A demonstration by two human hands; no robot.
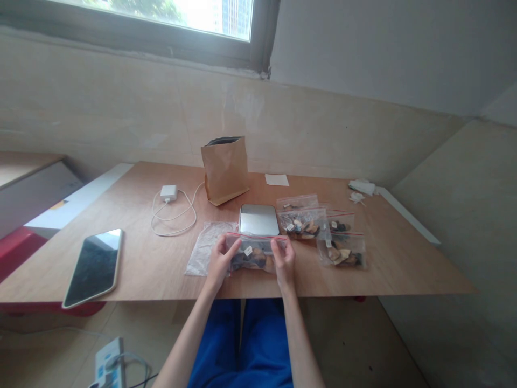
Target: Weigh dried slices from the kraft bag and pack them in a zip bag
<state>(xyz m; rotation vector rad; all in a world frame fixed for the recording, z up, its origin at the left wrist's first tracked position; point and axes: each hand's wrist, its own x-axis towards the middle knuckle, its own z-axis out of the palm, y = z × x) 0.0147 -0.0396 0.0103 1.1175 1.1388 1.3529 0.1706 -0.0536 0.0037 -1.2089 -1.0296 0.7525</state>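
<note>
The head camera looks down on a wooden table [141, 269]. At the near edge, in the middle, both hands hold one clear zip bag [254, 254] with a red strip along its top – inside are dark and tan pieces and a small white tag. The left hand [220, 263] is closed on the bag's left end, thumb on top; the right hand [284, 261] is closed on its right end in the same way. The bag lies low over the table, just in front of a small silver scale [259, 219].

To the left of the bag, touching the left hand, lies an empty clear bag [204, 245]. To the right of the scale are more filled bags [323, 231], some overlapping. Farther back stands a brown paper bag [224, 168], open at the top, with a white charger [168, 193] and its cable to the left – and a phone [95, 267] lies at the near left corner.
</note>
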